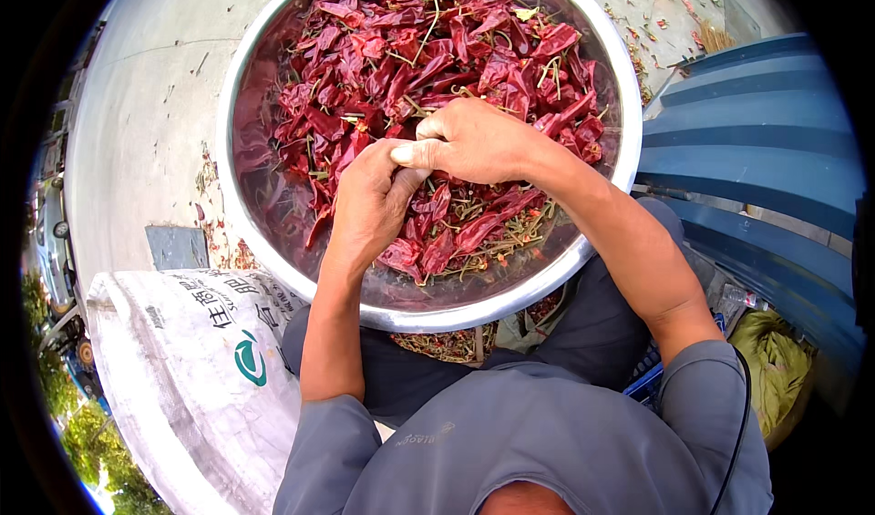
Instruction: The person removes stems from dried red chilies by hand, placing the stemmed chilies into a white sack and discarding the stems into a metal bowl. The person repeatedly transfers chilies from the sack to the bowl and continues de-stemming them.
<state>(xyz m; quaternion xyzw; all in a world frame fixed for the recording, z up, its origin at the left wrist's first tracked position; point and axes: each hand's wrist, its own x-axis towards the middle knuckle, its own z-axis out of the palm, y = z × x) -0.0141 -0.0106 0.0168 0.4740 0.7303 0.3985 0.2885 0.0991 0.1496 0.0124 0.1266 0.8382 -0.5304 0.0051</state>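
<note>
A wide metal basin point(236, 173) holds a heap of dried red chili peppers point(444, 57), with loose stems point(506, 248) among them towards the near side. Over the heap's middle, my left hand point(376, 187) and my right hand point(472, 142) meet, thumbs and fingertips touching. The fingers of both hands are bent in a pinch. Whatever may be between the fingertips is hidden, so I cannot tell whether either hand holds a pepper or a stem.
A white woven sack point(178, 378) bearing writing stands at the left. Blue corrugated metal sheeting point(752, 132) rises at the right, near a plastic bottle point(744, 296) and a yellow-green bag point(769, 364). Pepper scraps lie on the concrete ground point(157, 105).
</note>
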